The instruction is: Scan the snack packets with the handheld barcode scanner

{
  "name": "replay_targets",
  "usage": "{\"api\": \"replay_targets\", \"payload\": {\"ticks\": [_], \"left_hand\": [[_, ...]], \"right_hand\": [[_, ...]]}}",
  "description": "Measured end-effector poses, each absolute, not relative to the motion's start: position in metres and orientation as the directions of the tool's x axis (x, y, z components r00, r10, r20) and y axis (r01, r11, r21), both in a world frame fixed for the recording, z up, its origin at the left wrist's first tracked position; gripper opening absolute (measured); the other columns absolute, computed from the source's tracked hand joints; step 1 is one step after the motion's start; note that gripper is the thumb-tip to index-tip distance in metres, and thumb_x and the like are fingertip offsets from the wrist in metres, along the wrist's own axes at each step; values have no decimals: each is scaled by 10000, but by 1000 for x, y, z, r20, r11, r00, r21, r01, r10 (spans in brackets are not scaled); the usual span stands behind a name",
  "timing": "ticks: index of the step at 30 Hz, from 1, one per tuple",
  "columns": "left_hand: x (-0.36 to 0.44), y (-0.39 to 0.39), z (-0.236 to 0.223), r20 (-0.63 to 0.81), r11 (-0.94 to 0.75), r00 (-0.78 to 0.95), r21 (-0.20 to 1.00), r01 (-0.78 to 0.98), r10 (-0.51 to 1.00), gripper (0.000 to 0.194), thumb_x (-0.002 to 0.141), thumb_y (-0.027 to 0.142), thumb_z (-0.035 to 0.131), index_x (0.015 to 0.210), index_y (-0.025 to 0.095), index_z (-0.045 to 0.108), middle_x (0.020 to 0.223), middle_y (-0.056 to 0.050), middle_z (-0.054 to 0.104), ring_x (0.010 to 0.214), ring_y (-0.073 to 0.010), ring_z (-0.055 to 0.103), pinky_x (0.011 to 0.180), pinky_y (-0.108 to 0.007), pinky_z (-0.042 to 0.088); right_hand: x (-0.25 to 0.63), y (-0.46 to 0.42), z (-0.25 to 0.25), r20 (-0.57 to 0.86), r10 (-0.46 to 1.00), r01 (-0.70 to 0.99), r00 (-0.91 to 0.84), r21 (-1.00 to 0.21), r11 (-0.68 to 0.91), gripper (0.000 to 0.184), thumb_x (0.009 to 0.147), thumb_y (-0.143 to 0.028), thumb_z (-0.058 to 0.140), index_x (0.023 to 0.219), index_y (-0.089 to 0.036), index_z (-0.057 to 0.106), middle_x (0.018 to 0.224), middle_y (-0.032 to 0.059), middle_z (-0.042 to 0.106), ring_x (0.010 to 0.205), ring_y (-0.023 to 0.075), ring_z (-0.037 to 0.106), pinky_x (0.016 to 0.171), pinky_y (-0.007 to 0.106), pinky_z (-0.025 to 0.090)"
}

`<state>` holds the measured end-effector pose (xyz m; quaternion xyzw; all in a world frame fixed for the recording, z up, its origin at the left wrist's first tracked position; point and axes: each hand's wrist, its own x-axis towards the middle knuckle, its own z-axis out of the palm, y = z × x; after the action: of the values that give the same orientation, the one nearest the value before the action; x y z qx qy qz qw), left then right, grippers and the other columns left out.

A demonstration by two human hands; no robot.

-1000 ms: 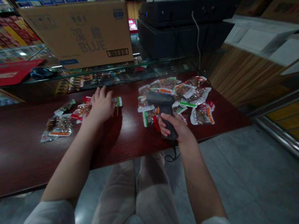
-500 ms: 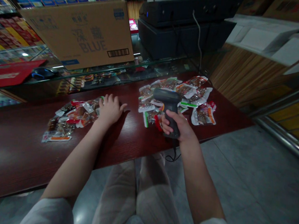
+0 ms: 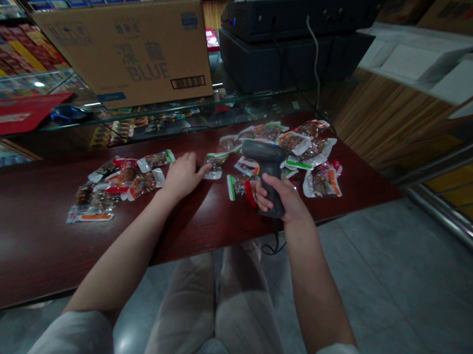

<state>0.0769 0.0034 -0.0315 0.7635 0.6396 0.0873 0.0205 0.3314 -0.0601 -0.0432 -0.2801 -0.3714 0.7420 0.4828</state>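
Dark red worktop [image 3: 28, 233] runs across this shop, and two heaps of snack packets [image 3: 116, 185] [image 3: 297, 159] lie on it. The left hand [image 3: 183, 178] sits in the middle of the worktop, between the heaps. Its grip is open wide, and its fingertips touch a small snack packet [image 3: 215, 167]. The right hand [image 3: 274, 196] has a tight grip around the handle of a black barcode scanner [image 3: 264, 156], held up near the front edge of the worktop.
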Motion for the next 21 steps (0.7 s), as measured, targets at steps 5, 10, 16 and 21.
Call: {"api": "replay_targets", "payload": {"ticks": [5, 10, 16, 21], "left_hand": [[84, 8, -46, 91, -162, 146, 205, 965, 985, 777, 812, 533, 690, 1394, 63, 482, 1334, -279, 592, 1258, -455, 536, 1031, -571, 424], [79, 18, -50, 53, -243, 255, 536, 808, 966, 643, 738, 291, 718, 1330, 139, 519, 1218, -154, 679, 1119, -320, 647, 1006, -480, 484], [69, 13, -34, 229, -422, 366, 643, 638, 902, 484, 766, 219, 596, 1243, 141, 566, 1245, -111, 664, 1153, -254, 629, 1053, -405, 478], [71, 4, -20, 205, -439, 408, 635, 636, 889, 486, 775, 233, 588, 1256, 163, 578, 1237, -90, 681, 1123, -259, 640, 1037, -421, 487]], "right_hand": [[332, -59, -45, -52, 926, -507, -374, -824, -252, 436, 748, -463, 806, 758, -206, 454, 562, -97, 497, 343, 29, 368, 351, 189, 351], [332, -60, -44, -61, 915, -488, -399, -831, -268, 398, 754, -444, 799, 831, -206, 489, 566, -100, 510, 345, 34, 381, 354, 184, 352], [329, -66, -40, -119, 890, -399, -439, -862, -312, 405, 744, -434, 808, 906, -204, 516, 544, -102, 522, 336, 40, 373, 346, 184, 349], [327, -66, -41, -115, 906, -380, -408, -881, -283, 403, 733, -406, 818, 934, -200, 536, 532, -108, 508, 337, 37, 365, 348, 184, 352]]}}
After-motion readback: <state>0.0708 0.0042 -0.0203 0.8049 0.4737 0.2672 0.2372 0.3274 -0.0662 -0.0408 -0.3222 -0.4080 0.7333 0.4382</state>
